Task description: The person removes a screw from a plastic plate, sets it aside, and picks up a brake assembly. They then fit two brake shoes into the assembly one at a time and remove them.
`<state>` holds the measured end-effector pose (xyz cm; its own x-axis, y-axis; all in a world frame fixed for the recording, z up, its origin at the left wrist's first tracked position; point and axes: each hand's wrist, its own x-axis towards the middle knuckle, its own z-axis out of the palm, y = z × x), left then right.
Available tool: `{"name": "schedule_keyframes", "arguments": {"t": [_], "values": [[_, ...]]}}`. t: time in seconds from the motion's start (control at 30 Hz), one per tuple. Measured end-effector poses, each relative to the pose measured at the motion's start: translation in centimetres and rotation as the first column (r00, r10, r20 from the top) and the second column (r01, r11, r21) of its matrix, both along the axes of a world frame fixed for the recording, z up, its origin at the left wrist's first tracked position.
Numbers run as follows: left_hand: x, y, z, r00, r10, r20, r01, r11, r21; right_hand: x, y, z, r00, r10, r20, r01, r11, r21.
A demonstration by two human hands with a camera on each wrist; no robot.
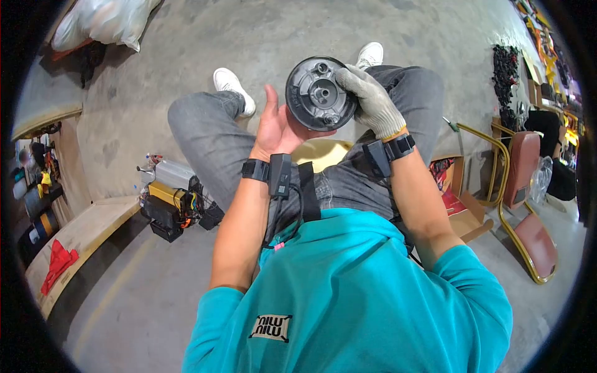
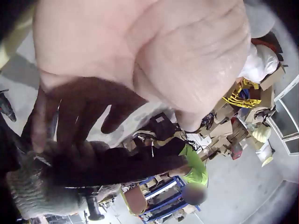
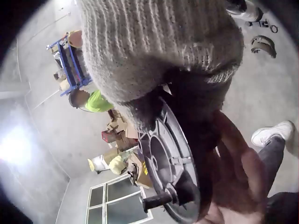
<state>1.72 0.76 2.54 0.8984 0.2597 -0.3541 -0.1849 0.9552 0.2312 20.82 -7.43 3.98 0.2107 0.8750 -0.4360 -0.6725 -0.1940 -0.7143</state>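
A round black and grey metal hub plate is held up above the lap, its ribbed inner face and central hole showing in the head view. My right hand, in a knitted glove, grips its right edge, with the thumb on the face. My bare left hand lies palm up at the lower left edge, thumb apart and fingers extending behind the plate. The right wrist view shows the plate nearly edge-on, a short shaft sticking out, between the glove and the left fingers.
Below the hands is a yellow surface. A wooden bench with a red cloth and a heap of electrical parts are at left. At right are an open carton and a gold-framed chair. Curved parts lie on the floor.
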Motion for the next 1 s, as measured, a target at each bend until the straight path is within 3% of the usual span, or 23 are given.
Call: {"name": "schedule_keyframes", "arguments": {"t": [0.43,0.57,0.87,0.93,1.0], "values": [[0.2,-0.2,1.0,0.999,-0.043,0.022,0.043,0.999,-0.015,-0.5,0.3,0.9,0.984,0.110,0.144,-0.093,0.989,-0.116],[0.1,-0.3,0.5,0.999,-0.032,-0.009,0.032,0.998,0.060,-0.1,0.2,-0.6,0.974,0.129,0.187,-0.108,0.987,-0.118],[0.4,-0.3,0.2,0.997,0.000,-0.074,0.004,0.999,0.046,0.1,0.0,0.5,0.889,0.214,0.405,-0.179,0.976,-0.123],[0.6,-0.3,0.2,0.998,0.000,-0.066,0.001,1.000,0.023,0.1,0.1,2.8,0.803,0.319,0.503,-0.197,0.939,-0.282],[0.6,-0.4,0.2,0.996,0.023,-0.082,-0.020,0.999,0.035,0.4,-0.2,0.5,0.812,0.295,0.504,-0.202,0.952,-0.232]]}}
